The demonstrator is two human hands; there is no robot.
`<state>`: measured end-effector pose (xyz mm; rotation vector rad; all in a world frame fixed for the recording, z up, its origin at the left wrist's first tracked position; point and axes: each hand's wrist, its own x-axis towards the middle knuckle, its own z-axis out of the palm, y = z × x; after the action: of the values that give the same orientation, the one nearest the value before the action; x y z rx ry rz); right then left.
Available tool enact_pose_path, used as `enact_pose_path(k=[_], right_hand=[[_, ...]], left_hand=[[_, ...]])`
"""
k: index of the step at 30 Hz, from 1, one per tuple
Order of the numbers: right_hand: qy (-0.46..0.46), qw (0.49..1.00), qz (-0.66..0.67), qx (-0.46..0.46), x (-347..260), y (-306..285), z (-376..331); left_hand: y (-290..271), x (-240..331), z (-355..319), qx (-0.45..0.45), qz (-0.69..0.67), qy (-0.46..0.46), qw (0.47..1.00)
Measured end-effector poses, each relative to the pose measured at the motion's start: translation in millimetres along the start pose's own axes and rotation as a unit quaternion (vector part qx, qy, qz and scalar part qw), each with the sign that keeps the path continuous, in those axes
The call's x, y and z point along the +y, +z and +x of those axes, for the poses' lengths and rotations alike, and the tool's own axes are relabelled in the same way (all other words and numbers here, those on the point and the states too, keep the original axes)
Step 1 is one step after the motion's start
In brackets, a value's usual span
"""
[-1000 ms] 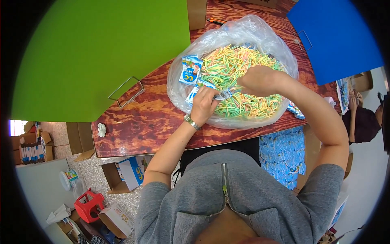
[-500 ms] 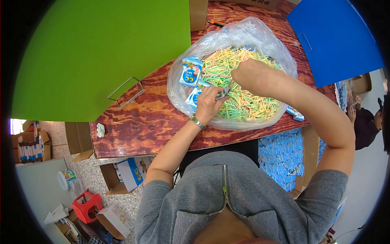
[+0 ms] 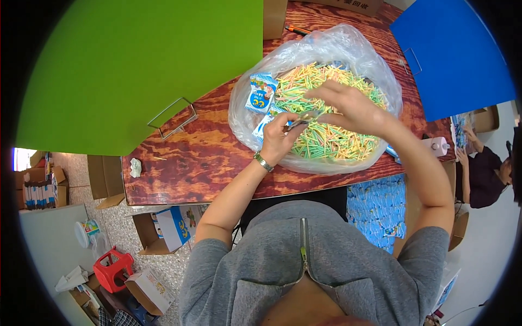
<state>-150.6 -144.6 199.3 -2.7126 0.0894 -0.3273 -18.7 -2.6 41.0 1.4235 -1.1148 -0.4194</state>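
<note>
A large clear plastic bag lies spread wide on the table, heaped with short thin pastel sticks in yellow, green and pink. At the heap's left side my left hand pinches a small packet, its shiny mouth facing the sticks. My right hand is over the heap just right of that packet, slightly blurred, with thumb and fingers apart and nothing visible between them. Two blue-and-white printed packets, one a packet lying fully in sight and another packet partly behind my left hand, rest inside the bag's left edge.
A green board stands at the left and a blue board at the right, each with a wire stand. Many blue packets fill a box below the table's front edge. A co-worker sits at far right. An orange-black cutter lies behind the bag.
My right hand has risen out of the heap, its fingers spreading beside the packet. The packet in my left hand now shows its opening more. The whole view has shifted slightly.
</note>
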Motion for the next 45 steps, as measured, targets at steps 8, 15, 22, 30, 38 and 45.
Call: enact_pose_path(k=[8, 15, 22, 30, 38, 45], right_hand=[[0.054, 0.983, 0.131, 0.115, -4, 49, -15], [0.036, 0.993, -0.112, -0.017, 60, 123, -45], [0.093, 0.962, -0.225, -0.126, 48, 144, -33], [0.147, 0.967, -0.168, -0.122, 52, 117, -36], [0.241, 0.962, -0.124, -0.001, 42, 174, 18], [0.172, 0.974, -0.143, 0.040, 48, 175, 6]], left_hand=[[-20, -8, 1, -0.014, 0.030, 0.044, 0.998], [-36, -29, -2, -0.033, 0.025, -0.038, 0.998], [-41, -27, -7, -0.021, 0.074, -0.040, 0.996], [-82, -64, 40, -0.020, 0.275, -0.074, 0.958], [-67, -84, 48, 0.051, 0.431, 0.010, 0.901], [-64, -42, 11, 0.014, 0.344, 0.055, 0.937]])
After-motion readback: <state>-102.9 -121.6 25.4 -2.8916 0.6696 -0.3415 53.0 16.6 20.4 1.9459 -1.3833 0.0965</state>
